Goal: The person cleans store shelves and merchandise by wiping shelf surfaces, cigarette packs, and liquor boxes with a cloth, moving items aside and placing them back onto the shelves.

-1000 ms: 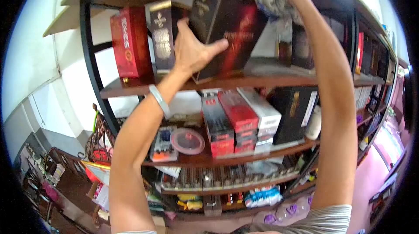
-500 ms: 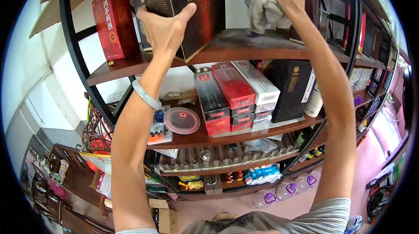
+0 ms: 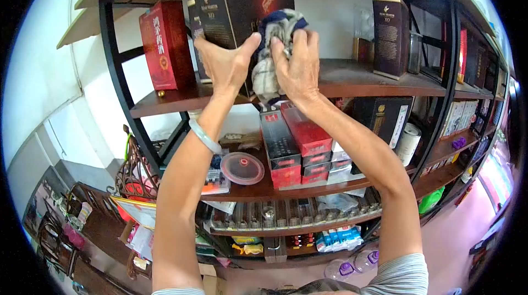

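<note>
My left hand (image 3: 225,67) is spread against the lower part of a large dark Rémy Martin box (image 3: 220,9) on the upper shelf, thumb and fingers apart across its side. My right hand (image 3: 300,67) grips a crumpled grey and navy cloth (image 3: 269,69) and holds it at the front of the same box, close beside my left thumb. The cloth covers part of the box's red and black face. A narrower dark box is partly hidden behind my left hand, and a red box (image 3: 165,47) stands to its left.
Another dark XO box (image 3: 389,36) stands at the right of the upper shelf (image 3: 352,83). Below are stacked red and silver cartons (image 3: 302,135), a round lidded container (image 3: 242,168), a black box (image 3: 379,119) and a white can (image 3: 408,144). Purple-capped bottles (image 3: 345,268) stand on the floor.
My right hand has brought the cloth leftward from the right part of the shelf to the large box's front. My left hand remains on the box. The right XO box is now uncovered.
</note>
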The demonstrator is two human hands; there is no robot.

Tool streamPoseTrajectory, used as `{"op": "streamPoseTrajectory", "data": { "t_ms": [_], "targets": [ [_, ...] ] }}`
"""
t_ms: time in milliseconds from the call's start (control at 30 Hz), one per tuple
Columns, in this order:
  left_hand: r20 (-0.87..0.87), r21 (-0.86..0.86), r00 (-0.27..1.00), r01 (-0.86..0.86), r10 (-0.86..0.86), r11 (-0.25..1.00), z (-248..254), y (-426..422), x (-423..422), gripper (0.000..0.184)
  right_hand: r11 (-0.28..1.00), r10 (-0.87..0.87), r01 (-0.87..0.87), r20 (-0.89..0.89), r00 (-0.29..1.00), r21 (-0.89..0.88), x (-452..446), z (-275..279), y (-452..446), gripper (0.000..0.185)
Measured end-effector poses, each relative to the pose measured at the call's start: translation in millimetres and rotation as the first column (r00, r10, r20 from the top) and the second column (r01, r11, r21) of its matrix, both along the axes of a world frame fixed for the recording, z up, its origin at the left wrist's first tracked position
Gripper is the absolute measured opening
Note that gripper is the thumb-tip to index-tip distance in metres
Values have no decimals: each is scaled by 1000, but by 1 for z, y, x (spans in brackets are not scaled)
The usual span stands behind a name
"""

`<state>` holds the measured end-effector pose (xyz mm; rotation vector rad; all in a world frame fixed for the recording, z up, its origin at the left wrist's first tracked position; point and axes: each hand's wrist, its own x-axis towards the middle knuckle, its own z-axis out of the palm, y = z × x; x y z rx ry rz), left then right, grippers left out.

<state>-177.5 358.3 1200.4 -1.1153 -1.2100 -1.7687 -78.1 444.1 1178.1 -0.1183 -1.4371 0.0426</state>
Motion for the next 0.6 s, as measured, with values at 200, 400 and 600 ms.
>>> {"op": "streamPoseTrajectory", "data": {
  "t_ms": [200, 400, 600],
  "targets": [
    [-139, 52, 990, -16, 23, 999, -2, 0, -4, 77, 924, -83, 206, -356, 931, 323, 2, 94, 19, 23],
    [-84, 29, 994, 74, -72, 997, 1, 3, -9, 71, 579, -5, 179, -216, 976, 795, 3, 109, -4, 27],
    [14, 100, 935, 350, -353, 931, 2, 30, -36, 65, 678, -8, -69, 100, 995, 732, -2, 62, 17, 27]
  ]
}}
